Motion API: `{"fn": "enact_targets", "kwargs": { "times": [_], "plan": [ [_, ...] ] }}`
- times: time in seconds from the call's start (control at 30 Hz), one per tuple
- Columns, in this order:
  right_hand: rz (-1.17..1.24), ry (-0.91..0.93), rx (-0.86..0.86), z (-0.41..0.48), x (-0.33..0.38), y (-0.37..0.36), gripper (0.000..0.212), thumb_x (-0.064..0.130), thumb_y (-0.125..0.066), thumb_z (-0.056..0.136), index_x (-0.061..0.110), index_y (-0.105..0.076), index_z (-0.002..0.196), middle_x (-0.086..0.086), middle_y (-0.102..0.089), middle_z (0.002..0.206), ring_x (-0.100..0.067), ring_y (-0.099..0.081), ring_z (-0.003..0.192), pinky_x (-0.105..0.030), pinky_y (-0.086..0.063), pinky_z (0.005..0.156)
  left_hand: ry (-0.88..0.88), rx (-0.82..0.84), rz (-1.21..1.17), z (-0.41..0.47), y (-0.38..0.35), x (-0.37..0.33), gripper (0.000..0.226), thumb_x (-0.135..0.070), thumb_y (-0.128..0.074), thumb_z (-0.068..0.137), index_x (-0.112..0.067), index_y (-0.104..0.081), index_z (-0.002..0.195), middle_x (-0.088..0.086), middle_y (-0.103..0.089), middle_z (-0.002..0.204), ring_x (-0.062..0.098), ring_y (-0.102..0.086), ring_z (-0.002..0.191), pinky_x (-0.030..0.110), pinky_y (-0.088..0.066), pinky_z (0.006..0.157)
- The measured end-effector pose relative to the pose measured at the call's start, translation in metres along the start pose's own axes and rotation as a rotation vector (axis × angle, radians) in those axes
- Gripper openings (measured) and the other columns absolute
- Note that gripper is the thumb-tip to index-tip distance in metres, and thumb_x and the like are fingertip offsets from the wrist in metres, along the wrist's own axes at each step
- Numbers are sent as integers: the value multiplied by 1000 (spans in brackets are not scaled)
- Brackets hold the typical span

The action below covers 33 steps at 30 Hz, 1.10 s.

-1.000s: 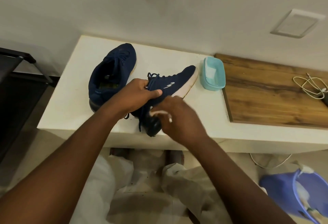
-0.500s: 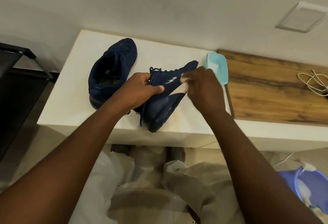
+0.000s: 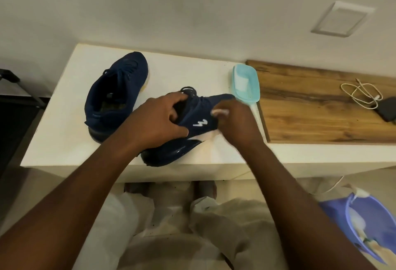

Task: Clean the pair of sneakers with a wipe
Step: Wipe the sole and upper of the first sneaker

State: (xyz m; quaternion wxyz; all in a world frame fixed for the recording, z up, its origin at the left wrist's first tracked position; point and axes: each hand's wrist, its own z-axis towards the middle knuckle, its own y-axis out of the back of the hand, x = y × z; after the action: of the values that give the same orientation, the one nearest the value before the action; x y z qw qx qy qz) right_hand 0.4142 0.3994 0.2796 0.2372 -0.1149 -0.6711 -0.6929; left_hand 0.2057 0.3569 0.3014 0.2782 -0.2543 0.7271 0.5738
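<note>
Sneaker (image 3: pixel 192 129) on its side, wipe (image 3: pixel 220 112) pressed near its toe end.
The sneaker lies on the bench (image 3: pixel 64 137) with its heel at the near edge and its toe pointing away and right toward a pale blue dish (image 3: pixel 246 81). The left hand (image 3: pixel 160 119) grips the collar by the laces, fingers (image 3: pixel 177 98) curled round it. The right hand (image 3: pixel 235 122), on the toe side of the logo, pinches the wipe against the upper, so strokes probably follow that diagonal. The second sneaker (image 3: pixel 120 94) stands apart on the left.

Most of wipe (image 3: pixel 220 112) hidden in blurred right hand (image 3: pixel 236 124); purple basin (image 3: pixel 338 218) edge-cropped.
</note>
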Motion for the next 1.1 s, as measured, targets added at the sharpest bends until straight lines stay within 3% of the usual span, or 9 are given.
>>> {"fn": "enact_targets", "kwargs": {
  "times": [0.1,0.23,0.33,0.47,0.53,0.67,0.83,1.0,1.1],
  "plan": [
    [50,122,153,-23,8,-8,11,14,-67,83,21,-74,88,6,-67,86,-8,-59,78,-23,-48,67,6,17,66,-2,-7,-5,77,-39,-91,73,-33,-49,138,-14,-64,93,4,-63,82,27,-50,73],
    [55,-92,66,-2,-26,1,11,14,-66,82,21,-74,85,7,-69,81,-8,-61,75,-19,-44,61,-123,-210,214,-4,-19,-22,65,-38,-89,73,-29,-48,122,-4,-51,118,17,-56,103,33,-44,78],
    [86,-153,-22,3,-37,-5,13,10,-64,84,17,-73,89,5,-68,82,-10,-62,76,-18,-44,62,-365,-316,344,-1,-37,-35,62,-31,-82,80,-23,-55,136,5,-50,144,26,-49,128,38,-41,98],
    [126,16,164,-9,-35,-7,8,11,-69,84,18,-74,83,13,-65,71,0,-58,65,-15,-40,59,-397,-128,545,16,-67,-28,60,-44,-59,98,-28,-44,154,2,-30,168,23,-21,157,48,-12,126],
    [108,-47,100,0,-48,-1,10,14,-71,83,19,-77,89,10,-68,78,0,-58,69,-10,-39,60,-373,-68,631,19,-73,-18,57,-49,-51,101,-29,-44,154,0,-31,168,22,-20,157,48,-8,126],
    [82,-238,-142,19,-55,-10,13,12,-66,81,17,-74,90,1,-70,83,-12,-63,79,-15,-42,61,-369,-87,653,17,-75,-14,50,-49,-50,99,-30,-53,145,-5,-52,152,22,-38,145,48,-22,117],
    [15,-27,172,12,-33,-18,26,3,-63,82,15,-76,101,1,-70,100,-16,-63,92,-20,-43,76,-344,-84,624,20,-77,-13,44,-51,-49,98,-32,-60,136,-6,-61,140,20,-44,138,45,-23,112],
    [-6,-238,-106,23,-55,-14,25,6,-64,86,13,-73,108,-4,-68,107,-19,-63,98,-20,-43,81,-304,-125,627,20,-83,-13,49,-53,-51,97,-31,-57,140,-5,-57,145,20,-44,138,46,-25,111],
    [-15,-12,33,17,-39,-31,22,7,-58,85,18,-73,97,-2,-67,97,-17,-62,89,-27,-49,79,-287,-118,575,23,-85,-13,45,-54,-50,97,-33,-59,135,-6,-60,139,19,-45,134,44,-23,109]
  ]
}}
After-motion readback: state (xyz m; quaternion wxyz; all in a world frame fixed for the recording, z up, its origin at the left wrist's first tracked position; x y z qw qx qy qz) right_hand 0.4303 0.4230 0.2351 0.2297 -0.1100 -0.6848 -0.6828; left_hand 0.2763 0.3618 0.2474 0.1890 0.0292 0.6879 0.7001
